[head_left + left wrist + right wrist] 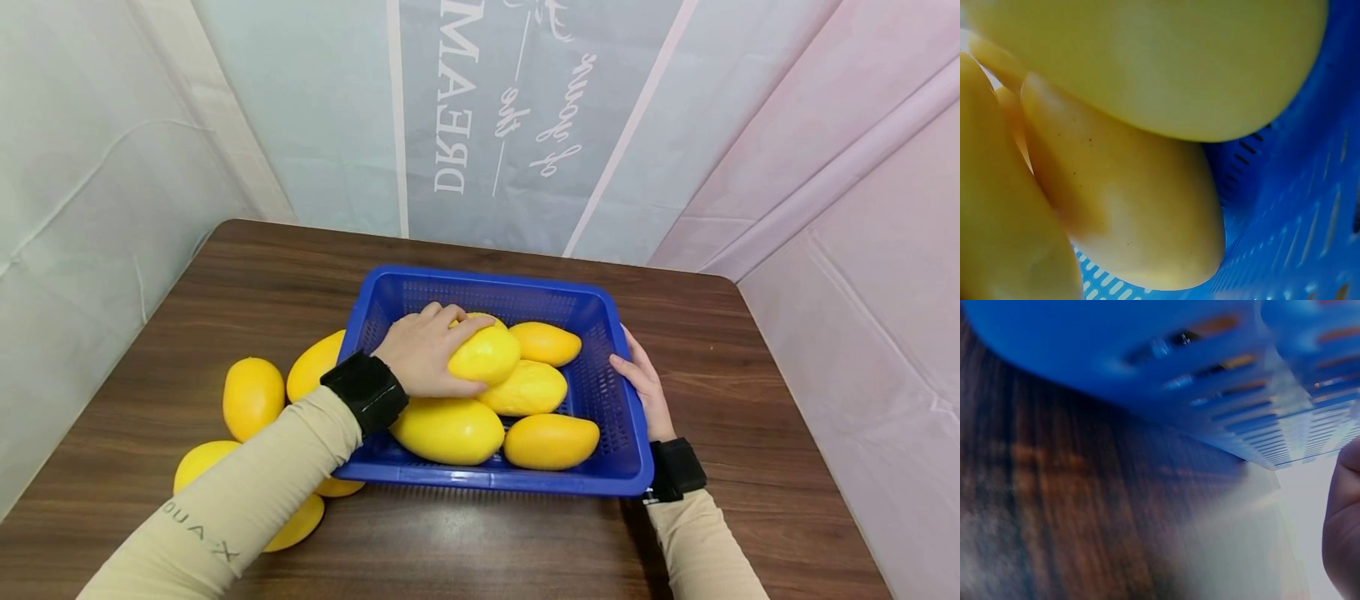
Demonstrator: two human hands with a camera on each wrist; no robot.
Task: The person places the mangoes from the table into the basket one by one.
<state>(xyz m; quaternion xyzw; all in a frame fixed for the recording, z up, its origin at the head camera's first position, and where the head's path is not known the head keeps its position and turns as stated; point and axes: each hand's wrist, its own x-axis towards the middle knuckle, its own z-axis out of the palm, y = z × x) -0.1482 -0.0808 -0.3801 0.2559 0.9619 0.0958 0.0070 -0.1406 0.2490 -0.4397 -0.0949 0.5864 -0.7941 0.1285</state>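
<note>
Over the blue plastic basket [480, 479], my left hand [423, 350] grips a yellow mango [491, 357], thumb and fingers spread around its sides. Beneath and beside it in the basket lie more mangoes, among them a large yellow one [450, 432], an orange-yellow one [552, 442] and another at the back right [546, 343]. My right hand [647, 385] holds the basket's right side, its fingers at the rim. The left wrist view looks closely at a mango [1129, 194] against the blue slotted wall. In the right wrist view, the basket's underside [1072, 350] appears above the table.
The basket is on a dark wooden table [720, 400]. To its left are several loose mangoes, including an upright-looking one [253, 396]; my left forearm [247, 483] partly covers some. A printed curtain [330, 125] hangs behind the table's back edge.
</note>
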